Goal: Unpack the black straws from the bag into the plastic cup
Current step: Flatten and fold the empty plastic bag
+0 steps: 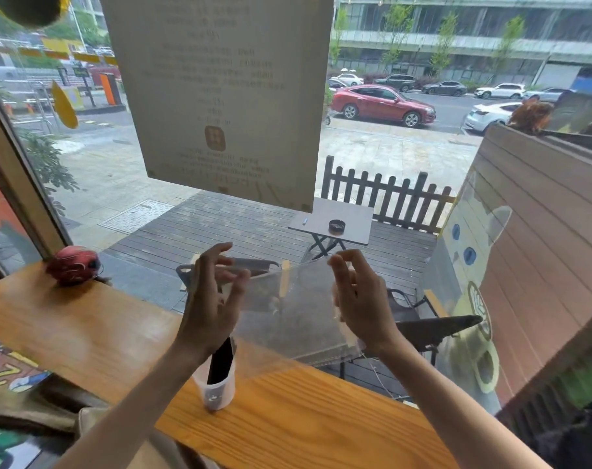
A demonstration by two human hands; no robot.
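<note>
A clear plastic bag (pixel 298 309) is stretched flat in the air between my two hands above the wooden counter (pixel 287 418). My left hand (pixel 213 299) pinches its left edge and my right hand (pixel 362 299) pinches its right edge near the top corner. Nothing dark shows inside the bag. Below my left wrist stands a white plastic cup (pixel 216 390) with a bundle of black straws (pixel 221 362) sticking up out of it; their tops are hidden behind my wrist.
A red ball-shaped object (pixel 73 265) lies at the counter's far left by the window. The window glass runs right along the counter's far edge, with a paper notice (pixel 220 96) stuck on it. Printed material (pixel 7 370) lies at the near left.
</note>
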